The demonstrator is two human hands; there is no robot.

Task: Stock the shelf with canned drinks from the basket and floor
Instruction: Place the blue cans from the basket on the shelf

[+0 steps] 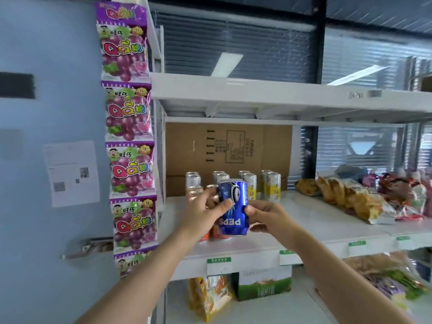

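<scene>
A blue Pepsi can is held upside down in front of the white middle shelf. My left hand grips its left side with the thumb across the front. My right hand pinches its lower right side. Behind it on the shelf stand several tall white and yellow cans in rows. Orange cans sit below my left hand, mostly hidden. The basket and floor are out of view.
A cardboard sheet backs the shelf. Snack bags lie on the shelf's right part. A strip of purple candy packets hangs along the left post. More bags and a green box fill the lower shelf.
</scene>
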